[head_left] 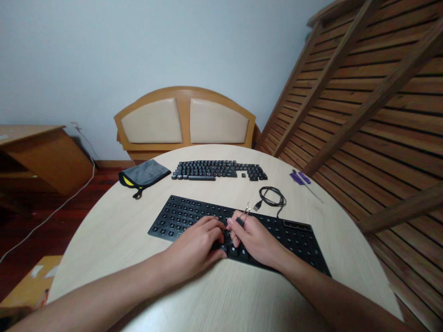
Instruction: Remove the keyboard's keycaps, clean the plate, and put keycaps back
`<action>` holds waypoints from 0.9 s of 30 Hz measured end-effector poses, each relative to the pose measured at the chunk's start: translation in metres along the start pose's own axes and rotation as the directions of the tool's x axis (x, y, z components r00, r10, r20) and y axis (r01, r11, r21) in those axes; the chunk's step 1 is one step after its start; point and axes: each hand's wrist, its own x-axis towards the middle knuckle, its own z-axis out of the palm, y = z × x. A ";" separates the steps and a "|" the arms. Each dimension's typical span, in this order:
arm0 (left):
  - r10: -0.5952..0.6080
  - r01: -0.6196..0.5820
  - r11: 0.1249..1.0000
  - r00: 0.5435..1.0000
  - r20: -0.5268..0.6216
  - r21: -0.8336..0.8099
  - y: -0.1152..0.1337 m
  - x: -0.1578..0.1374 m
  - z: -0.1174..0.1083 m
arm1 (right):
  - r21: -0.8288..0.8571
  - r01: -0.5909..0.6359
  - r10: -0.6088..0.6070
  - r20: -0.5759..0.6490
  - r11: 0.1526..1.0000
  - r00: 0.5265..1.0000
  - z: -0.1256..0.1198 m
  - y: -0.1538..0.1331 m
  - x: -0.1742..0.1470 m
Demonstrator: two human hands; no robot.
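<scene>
"Working neatly how?"

"Ideally, bracing flat the long black plastic keyboard (194, 211), lying at six o'clock from the loose black plastic keycaps (216, 169), and keeping the black-handled wire tool (240, 221) from scraping."

"Gripping how?"

"With the right hand (252, 235), closing snugly around that tool, aiming prongs toward one o'clock. With the left hand (206, 236), half-curling over the keyboard, apparently touching; not showing whether holding anything."

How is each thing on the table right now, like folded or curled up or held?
Keyboard: flat, mostly missing keycaps.
Loose keycaps: set out in rows.
Wire-tipped tool: held in the right hand.
Cable: coiled, USB plug unplugged.
Gray cloth: folded.
Purple thing: too small to tell.
</scene>
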 end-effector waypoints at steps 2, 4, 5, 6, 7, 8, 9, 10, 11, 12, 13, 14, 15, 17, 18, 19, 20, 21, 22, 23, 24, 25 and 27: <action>0.011 -0.011 1.000 1.000 0.001 0.005 0.001 0.000 0.000 | 0.011 0.009 -0.009 -0.008 1.000 1.000 0.001 0.002 0.000; 0.028 -0.028 1.000 1.000 -0.001 0.006 0.001 0.000 -0.001 | 0.019 0.008 -0.008 -0.014 1.000 1.000 0.002 0.003 0.000; 0.037 -0.037 0.999 0.999 -0.002 0.004 0.002 0.001 -0.001 | 0.022 0.004 -0.004 -0.017 1.000 1.000 0.002 0.004 0.001; 0.044 -0.044 0.999 0.999 -0.002 -0.002 0.002 0.001 -0.002 | 0.026 -0.001 0.001 -0.019 1.000 1.000 0.002 0.004 0.001; 0.047 -0.047 0.999 0.999 -0.003 -0.013 0.002 0.001 -0.003 | 0.035 -0.006 0.007 -0.026 0.999 1.000 0.002 0.004 0.002; 0.044 -0.044 0.999 0.999 0.001 -0.032 0.001 0.001 -0.005 | 0.052 -0.011 0.013 -0.039 0.999 0.999 0.002 0.004 0.003; 0.035 -0.034 0.998 0.999 0.009 -0.054 0.001 0.001 -0.006 | 0.074 -0.015 0.019 -0.051 0.997 0.999 0.002 0.004 0.004; 0.020 -0.018 0.997 1.000 0.022 -0.077 0.000 0.001 -0.009 | 0.098 -0.016 0.022 -0.063 0.995 0.998 0.002 0.004 0.005; 0.005 -0.001 0.995 0.999 0.035 -0.098 -0.001 0.001 -0.011 | 0.117 -0.015 0.024 -0.074 0.993 0.997 0.002 0.004 0.006; -0.009 0.014 0.994 0.999 0.044 -0.112 -0.002 0.001 -0.013 | 0.128 -0.013 0.023 -0.082 0.992 0.996 0.002 0.003 0.007; -0.022 0.027 0.992 0.999 0.048 -0.120 -0.003 0.002 -0.016 | 0.125 -0.011 0.022 -0.086 0.992 0.996 0.002 0.002 0.007; -0.036 0.041 0.992 0.998 0.046 -0.121 -0.005 0.002 -0.019 | 0.112 -0.011 0.021 -0.087 0.994 0.996 0.002 0.000 0.007; -0.051 0.055 0.991 0.998 0.038 -0.120 -0.006 0.003 -0.021 | 0.096 -0.013 0.022 -0.090 0.995 0.996 0.001 -0.002 0.007; -0.092 0.092 0.989 0.996 0.012 -0.118 -0.010 0.007 -0.027 | 0.065 -0.023 0.029 -0.098 0.998 0.995 -0.001 -0.007 0.006; -0.108 0.106 0.987 0.994 -0.006 -0.121 -0.012 0.010 -0.029 | 0.048 -0.025 0.030 -0.099 0.999 0.995 -0.003 -0.009 0.006; -0.119 0.114 0.986 0.992 -0.030 -0.124 -0.015 0.014 -0.032 | 0.031 -0.025 0.028 -0.100 0.999 0.995 -0.005 -0.011 0.005; -0.119 0.111 0.986 0.991 -0.061 -0.127 -0.018 0.018 -0.034 | 0.013 -0.023 0.024 -0.098 1.000 0.995 -0.008 -0.013 0.004; -0.109 0.097 0.987 0.990 -0.086 -0.129 -0.022 0.024 -0.036 | -0.002 -0.018 0.018 -0.096 1.000 0.995 -0.010 -0.014 0.004; -0.101 0.087 0.989 0.988 -0.120 -0.116 -0.027 0.030 -0.037 | -0.012 -0.015 0.014 -0.097 1.000 0.995 -0.012 -0.015 0.003; -0.093 0.080 0.993 0.985 -0.147 -0.092 -0.033 0.038 -0.038 | -0.017 -0.013 0.011 -0.101 1.000 0.995 -0.014 -0.015 0.003; -0.089 0.080 0.995 0.980 -0.176 -0.058 -0.039 0.046 -0.038 | -0.018 -0.013 0.011 -0.108 1.000 0.994 -0.016 -0.014 0.003; -0.086 0.084 0.996 0.975 -0.202 -0.019 -0.046 0.055 -0.038 | -0.017 -0.014 0.012 -0.116 1.000 0.993 -0.017 -0.013 0.003; -0.111 0.134 0.988 0.964 -0.241 0.081 -0.059 0.073 -0.038 | -0.019 -0.016 0.014 -0.127 1.000 0.992 -0.019 -0.011 0.004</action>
